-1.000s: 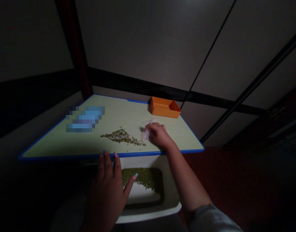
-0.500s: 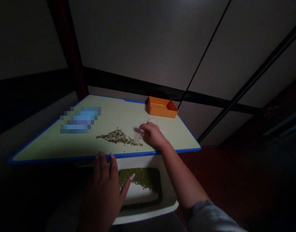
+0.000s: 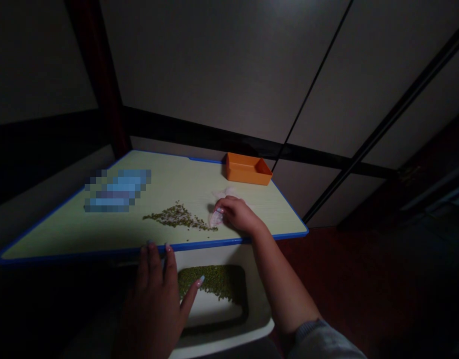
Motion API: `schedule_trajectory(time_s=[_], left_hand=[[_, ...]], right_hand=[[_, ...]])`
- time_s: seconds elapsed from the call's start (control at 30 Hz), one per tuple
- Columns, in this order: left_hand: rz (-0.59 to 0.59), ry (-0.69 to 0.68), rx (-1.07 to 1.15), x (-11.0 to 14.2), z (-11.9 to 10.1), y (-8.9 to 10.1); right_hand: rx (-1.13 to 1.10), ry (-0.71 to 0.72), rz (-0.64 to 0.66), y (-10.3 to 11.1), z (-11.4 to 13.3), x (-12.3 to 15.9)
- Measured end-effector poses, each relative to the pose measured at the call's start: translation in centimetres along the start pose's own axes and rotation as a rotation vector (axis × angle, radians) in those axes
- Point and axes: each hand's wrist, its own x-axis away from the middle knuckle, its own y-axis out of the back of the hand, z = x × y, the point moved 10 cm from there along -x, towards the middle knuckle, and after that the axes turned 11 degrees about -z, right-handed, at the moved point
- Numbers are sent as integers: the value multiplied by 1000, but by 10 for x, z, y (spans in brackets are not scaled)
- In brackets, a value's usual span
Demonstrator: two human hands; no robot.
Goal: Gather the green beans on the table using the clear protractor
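My left hand (image 3: 154,291) has its fingers spread, with the fingertips at the blue front edge of the table and the thumb over a white basin (image 3: 265,319). Small green beans (image 3: 214,279) lie in the basin's far part. My right hand (image 3: 237,214) is above the tabletop, its fingers curled together; whatever they may hold is too small or hidden to make out. Just left of it, a loose heap of green beans (image 3: 177,216) spreads across the table, its tail reaching near the fingers. A pale pinkish print (image 3: 216,218) shows partly under the right hand.
An orange open box (image 3: 248,172) stands at the back right of the pale green table (image 3: 113,234). A blurred-out bluish patch (image 3: 119,192) lies at the table's left. Behind are large grey panels (image 3: 214,75), and dark red floor (image 3: 327,269) shows at right.
The view has shifted slightly, so the table sits a little lower and further left. My right hand stays beside the heap with fingers curled; my left hand stays at the table edge.
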Motion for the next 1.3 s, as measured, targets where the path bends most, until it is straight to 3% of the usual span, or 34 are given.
schedule_trajectory(time_s=[0.67,1.3], left_hand=[[9,-9,-33,1,-1,-2],[4,-13,-18,2,-1,-1]], right_hand=[[-42,1,1,9,-6,6],[-134,-40,124,5,-3,15]])
